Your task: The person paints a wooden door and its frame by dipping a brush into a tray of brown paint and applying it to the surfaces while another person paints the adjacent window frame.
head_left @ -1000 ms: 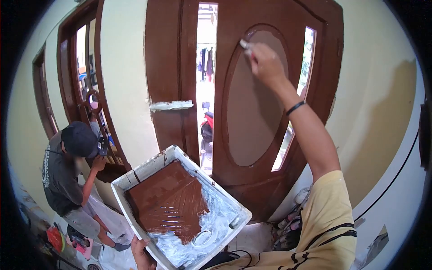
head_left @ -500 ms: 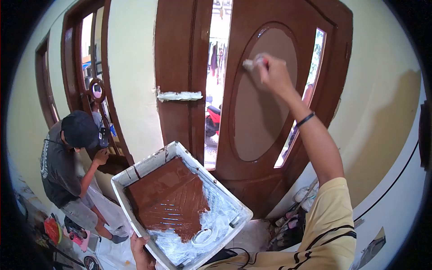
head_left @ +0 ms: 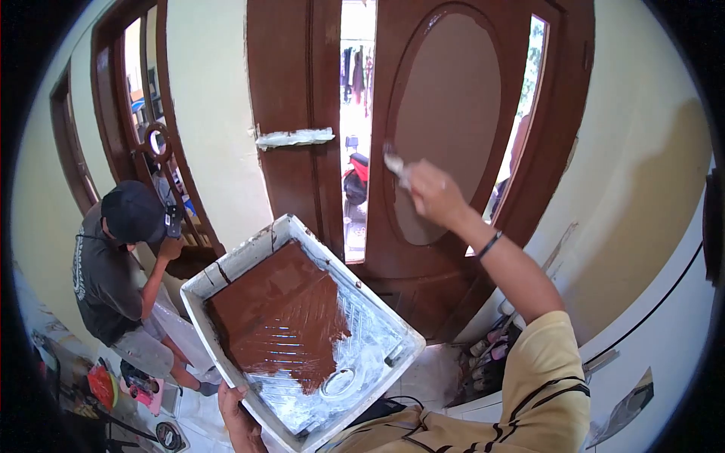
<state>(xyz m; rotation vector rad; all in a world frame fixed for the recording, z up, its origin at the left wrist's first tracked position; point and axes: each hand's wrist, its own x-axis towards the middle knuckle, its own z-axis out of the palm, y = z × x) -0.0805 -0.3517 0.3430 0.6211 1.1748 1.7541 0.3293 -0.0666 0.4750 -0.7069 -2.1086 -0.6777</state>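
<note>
My right hand [head_left: 436, 193] is closed around the handle of a paintbrush [head_left: 396, 164], its bristles at the left edge of the door's oval panel. The wooden door [head_left: 423, 283] is brown, and the oval panel [head_left: 451, 113] is a lighter, duller brown with a raised darker rim. Down at the bottom left, my left hand [head_left: 237, 415] grips the side of a white paint tray [head_left: 393, 321]. Wet brown paint [head_left: 276, 317] covers the tray's upper left part, while whitish residue coats the ribbed lower right.
At left a person [head_left: 113, 272] in a dark cap bends near a second wooden frame. Masking tape [head_left: 294, 138] crosses the brown panel beside the narrow glass strip. Shoes [head_left: 491, 351] crowd the floor right of the door. A white cabinet [head_left: 634, 355] stands at right.
My right hand and the brush have come down along the oval's left side. The view has tilted slightly downward, and my left hand still holds the tray.
</note>
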